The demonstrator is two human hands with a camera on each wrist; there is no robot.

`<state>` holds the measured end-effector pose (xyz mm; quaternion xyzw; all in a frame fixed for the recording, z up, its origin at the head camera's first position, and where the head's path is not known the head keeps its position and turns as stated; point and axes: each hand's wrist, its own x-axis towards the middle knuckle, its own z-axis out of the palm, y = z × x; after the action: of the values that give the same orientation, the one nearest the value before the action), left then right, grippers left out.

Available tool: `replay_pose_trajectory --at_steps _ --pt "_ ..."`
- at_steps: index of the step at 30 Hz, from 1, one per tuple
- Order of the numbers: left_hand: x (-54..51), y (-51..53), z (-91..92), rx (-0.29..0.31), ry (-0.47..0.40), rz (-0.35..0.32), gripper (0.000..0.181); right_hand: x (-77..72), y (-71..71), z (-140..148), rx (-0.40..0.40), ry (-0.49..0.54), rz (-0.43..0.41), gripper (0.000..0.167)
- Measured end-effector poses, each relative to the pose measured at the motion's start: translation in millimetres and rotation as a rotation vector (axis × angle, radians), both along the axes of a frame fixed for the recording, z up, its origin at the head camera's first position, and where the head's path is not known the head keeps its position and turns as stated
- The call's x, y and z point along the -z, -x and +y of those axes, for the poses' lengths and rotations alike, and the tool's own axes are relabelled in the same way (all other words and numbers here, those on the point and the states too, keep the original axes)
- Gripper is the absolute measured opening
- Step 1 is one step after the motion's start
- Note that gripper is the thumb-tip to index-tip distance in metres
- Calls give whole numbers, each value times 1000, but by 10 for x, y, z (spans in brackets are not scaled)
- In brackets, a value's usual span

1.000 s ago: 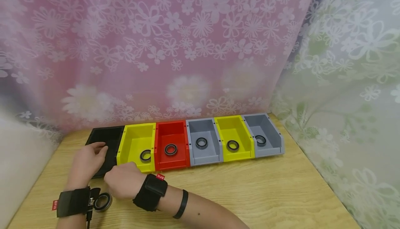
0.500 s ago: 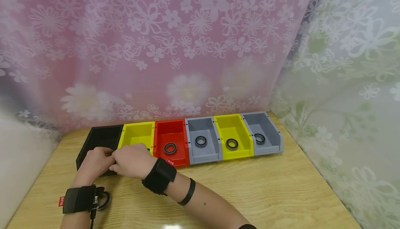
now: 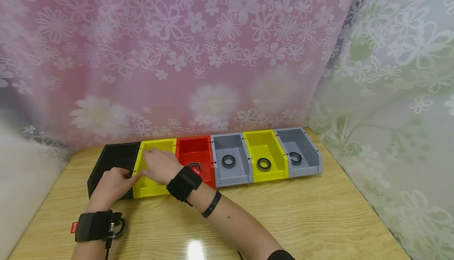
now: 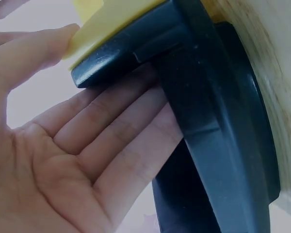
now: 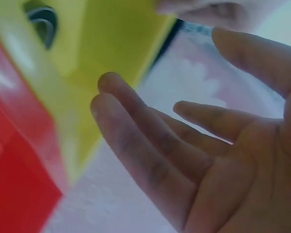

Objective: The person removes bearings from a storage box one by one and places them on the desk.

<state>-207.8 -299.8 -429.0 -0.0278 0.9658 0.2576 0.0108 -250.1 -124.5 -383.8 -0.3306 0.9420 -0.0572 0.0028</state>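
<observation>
My left hand (image 3: 112, 185) pinches the adjoining side walls of the black bin (image 4: 203, 107) and the left yellow bin (image 4: 116, 19). Its thumb lies on the yellow edge, and its other fingers reach inside the black wall. Over the left yellow bin (image 3: 156, 191) is my right hand (image 3: 161, 165), its fingers nearly straight and holding nothing. The right wrist view shows these fingers (image 5: 150, 150) by the yellow rim, with a black-and-silver ring (image 5: 43, 24) lying inside that bin.
Rightward, the red bin (image 3: 195, 147), a grey bin (image 3: 230, 145), another yellow bin (image 3: 264, 145) and a second grey bin (image 3: 294, 142) stand joined, each with one ring. Another ring (image 3: 123, 228) lies on the wooden table (image 3: 283, 220), partly hidden by my left wristband.
My right hand has moved up and right from the black bin's front to over the left yellow bin. My left hand has shifted slightly right, its thumb now on the yellow wall.
</observation>
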Motion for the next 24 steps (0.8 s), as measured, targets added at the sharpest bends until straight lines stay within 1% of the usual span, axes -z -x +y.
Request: replay_pose_trajectory --at_steps 3,6,9,11,13,18,24 --pt "-22 13 -7 -14 7 -17 42 133 75 -44 13 -7 -30 64" --pt "-30 5 -5 -16 0 -25 38 285 134 -91 21 -25 -45 55" --pt "-21 -17 3 -9 -13 -22 46 410 164 -128 18 -38 -46 45" --pt "-11 -31 4 0 -16 -5 50 467 161 -145 15 -57 -33 41" --pt "-5 -37 4 1 -18 6 50 501 150 -157 13 -73 -9 40" --pt "-2 -28 -8 1 -18 9 51 522 120 -189 15 -125 31 36" --pt "-5 -29 -5 -4 -18 -5 48 558 93 -237 24 -192 62 11"
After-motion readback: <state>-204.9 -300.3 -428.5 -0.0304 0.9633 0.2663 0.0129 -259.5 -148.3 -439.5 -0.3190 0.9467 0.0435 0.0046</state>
